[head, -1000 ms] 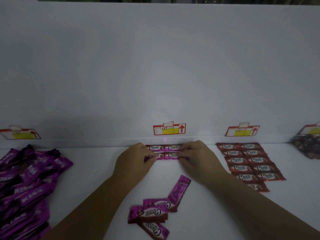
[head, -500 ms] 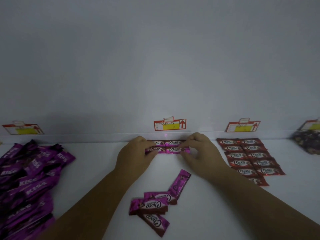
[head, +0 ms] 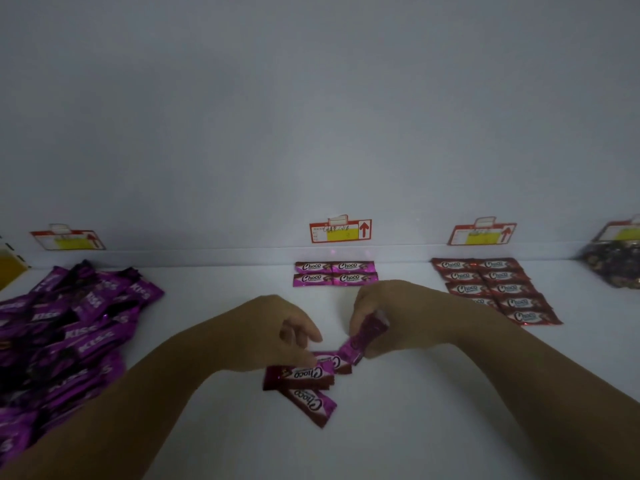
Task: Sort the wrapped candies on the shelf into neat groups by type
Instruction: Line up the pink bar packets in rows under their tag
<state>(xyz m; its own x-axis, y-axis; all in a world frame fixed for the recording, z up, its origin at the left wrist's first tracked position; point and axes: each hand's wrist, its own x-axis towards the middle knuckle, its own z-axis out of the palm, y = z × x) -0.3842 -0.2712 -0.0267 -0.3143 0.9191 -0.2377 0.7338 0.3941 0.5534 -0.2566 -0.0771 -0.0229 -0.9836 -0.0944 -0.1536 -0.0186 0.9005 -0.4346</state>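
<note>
A neat block of pink Choco candies (head: pixel 335 273) lies against the back ledge of the white shelf (head: pixel 221 299). Nearer me sits a loose heap of pink Choco candies (head: pixel 304 375). My right hand (head: pixel 398 317) pinches one tilted pink Choco candy (head: pixel 362 339) just above the heap. My left hand (head: pixel 277 330) hovers over the heap with fingers curled down, fingertips touching the top wrapper; whether it grips one is unclear. Red Choco candies (head: pixel 491 289) lie in tidy rows at the right.
A big jumbled pile of purple Kiss candies (head: pixel 65 330) fills the left side. A dark bag of sweets (head: pixel 613 261) stands at the far right. Red and yellow price tags (head: pixel 341 231) hang on the back wall. A yellow box edge (head: pixel 10 271) shows far left.
Both hands have left the neat pink block at the back and moved toward me to the loose heap. My right hand has taken hold of the tilted pink candy.
</note>
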